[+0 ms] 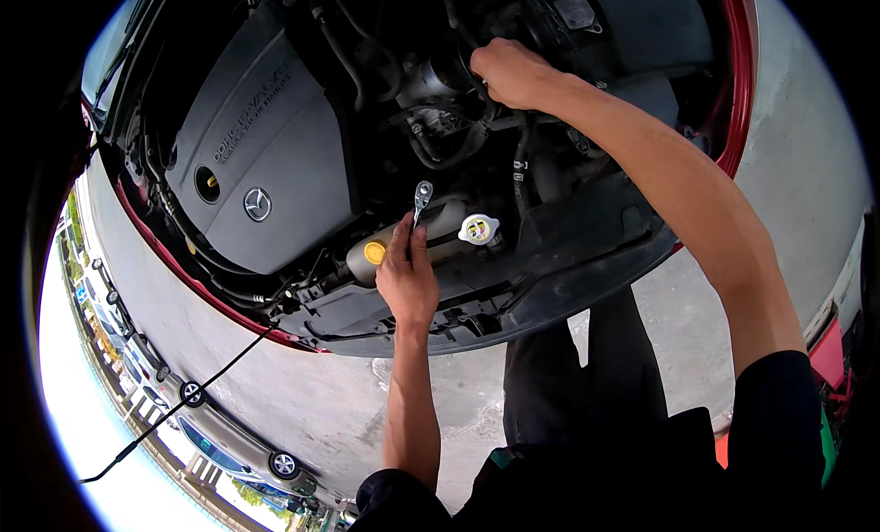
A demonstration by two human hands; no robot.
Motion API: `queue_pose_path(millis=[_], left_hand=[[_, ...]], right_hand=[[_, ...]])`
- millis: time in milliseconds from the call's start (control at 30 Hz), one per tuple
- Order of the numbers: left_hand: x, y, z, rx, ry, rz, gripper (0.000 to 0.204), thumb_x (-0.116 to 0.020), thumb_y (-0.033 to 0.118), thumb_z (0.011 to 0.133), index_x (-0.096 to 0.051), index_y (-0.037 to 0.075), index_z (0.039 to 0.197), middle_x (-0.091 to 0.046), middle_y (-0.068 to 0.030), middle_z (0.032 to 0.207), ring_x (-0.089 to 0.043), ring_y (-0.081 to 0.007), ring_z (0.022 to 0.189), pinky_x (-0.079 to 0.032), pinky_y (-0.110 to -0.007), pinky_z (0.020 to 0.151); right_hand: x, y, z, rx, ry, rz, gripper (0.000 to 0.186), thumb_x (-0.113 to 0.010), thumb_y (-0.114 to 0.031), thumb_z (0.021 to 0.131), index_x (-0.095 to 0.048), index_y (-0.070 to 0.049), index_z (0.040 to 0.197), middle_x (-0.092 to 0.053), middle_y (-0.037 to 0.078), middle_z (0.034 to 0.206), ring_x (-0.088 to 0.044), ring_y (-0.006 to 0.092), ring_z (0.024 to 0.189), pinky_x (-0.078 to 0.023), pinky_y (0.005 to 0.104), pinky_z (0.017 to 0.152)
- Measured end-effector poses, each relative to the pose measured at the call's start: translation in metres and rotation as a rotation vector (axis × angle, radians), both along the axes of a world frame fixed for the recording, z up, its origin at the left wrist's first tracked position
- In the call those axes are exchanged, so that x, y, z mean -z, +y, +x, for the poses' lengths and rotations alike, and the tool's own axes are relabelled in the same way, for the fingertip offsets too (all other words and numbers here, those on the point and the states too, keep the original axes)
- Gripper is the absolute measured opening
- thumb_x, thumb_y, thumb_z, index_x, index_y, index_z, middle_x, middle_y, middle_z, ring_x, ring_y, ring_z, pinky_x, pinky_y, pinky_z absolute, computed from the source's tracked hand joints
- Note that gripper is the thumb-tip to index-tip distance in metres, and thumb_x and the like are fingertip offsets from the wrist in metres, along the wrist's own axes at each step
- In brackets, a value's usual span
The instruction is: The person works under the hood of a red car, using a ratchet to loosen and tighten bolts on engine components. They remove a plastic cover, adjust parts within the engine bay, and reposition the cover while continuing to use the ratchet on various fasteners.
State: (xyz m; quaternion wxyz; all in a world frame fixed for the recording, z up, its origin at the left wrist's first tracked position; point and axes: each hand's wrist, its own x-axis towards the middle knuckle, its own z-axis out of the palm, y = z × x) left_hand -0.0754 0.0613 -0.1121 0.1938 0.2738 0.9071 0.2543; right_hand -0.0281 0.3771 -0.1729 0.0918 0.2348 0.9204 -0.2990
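My left hand [409, 274] is closed around the handle of a ratchet wrench [423, 195], whose round head points up and away from me. It hovers over the front of the engine bay, between a yellow reservoir cap [375, 252] and a white radiator cap [478, 229]. Farther off and to the right, my right hand [511, 73] reaches in among the hoses beside a metal engine part [427, 81]. Its fingers are curled inward, and the fingertips are hidden, so what they grip cannot be made out.
A grey engine cover [266, 147] fills the left of the bay. At the upper right sits a black box [655, 23]. The black front panel [587, 266] runs along the near edge. A thin hood prop rod [183, 405] slants at the lower left, with parked cars [238, 440] beyond.
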Motion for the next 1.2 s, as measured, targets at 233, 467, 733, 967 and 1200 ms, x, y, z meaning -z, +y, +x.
queue_pose_path(millis=[233,467,733,967,1200], left_hand=[[0.018,0.009,0.008,-0.004,0.264,0.159,0.025,-0.061,0.015,0.099,-0.070,0.005,0.120,-0.071,-0.0100,0.094,-0.066,-0.0266,0.075,-0.052,-0.034,0.066],[0.026,0.003,0.009,-0.042,0.365,0.220,0.025,-0.065,0.016,0.096,-0.070,0.015,0.121,-0.059,-0.0029,0.075,-0.057,-0.0220,0.061,-0.046,-0.034,0.054],[0.031,0.001,0.009,-0.051,0.419,0.252,0.028,-0.067,0.016,0.095,-0.070,0.019,0.122,-0.054,-0.0016,0.070,-0.052,-0.0211,0.057,-0.042,-0.035,0.052],[0.035,-0.003,0.008,-0.071,0.438,0.269,0.029,-0.069,0.021,0.093,-0.070,0.021,0.122,-0.049,-0.0005,0.069,-0.051,-0.0188,0.058,-0.040,-0.035,0.049],[0.032,0.004,0.009,-0.062,0.416,0.312,0.027,-0.068,0.016,0.095,-0.070,0.017,0.122,-0.051,-0.0022,0.069,-0.050,-0.0200,0.057,-0.041,-0.034,0.050]], right_hand=[[-0.004,0.029,-0.028,-0.282,-0.297,-0.189,0.016,-0.058,-0.001,0.082,-0.072,0.003,0.088,-0.075,0.015,0.087,-0.072,0.0286,0.075,-0.054,0.0396,0.063],[-0.004,0.020,-0.028,-0.001,-0.296,-0.266,0.020,-0.057,0.004,0.082,-0.073,-0.001,0.093,-0.069,0.011,0.073,-0.061,0.0163,0.052,-0.048,0.0319,0.047],[-0.002,0.037,-0.043,-0.133,-0.609,-0.436,0.035,-0.061,-0.033,0.099,-0.071,0.001,0.102,-0.058,0.006,0.064,-0.054,0.0133,0.051,-0.042,0.0305,0.045],[-0.023,0.018,-0.043,-0.085,-0.503,-0.340,0.019,-0.068,-0.013,0.088,-0.071,0.005,0.095,-0.065,0.010,0.066,-0.062,0.0157,0.051,-0.051,0.0291,0.047],[-0.015,0.035,-0.041,-0.053,-0.564,-0.489,0.031,-0.067,-0.026,0.096,-0.070,0.004,0.093,-0.061,0.007,0.067,-0.057,0.0128,0.051,-0.050,0.0276,0.048]])
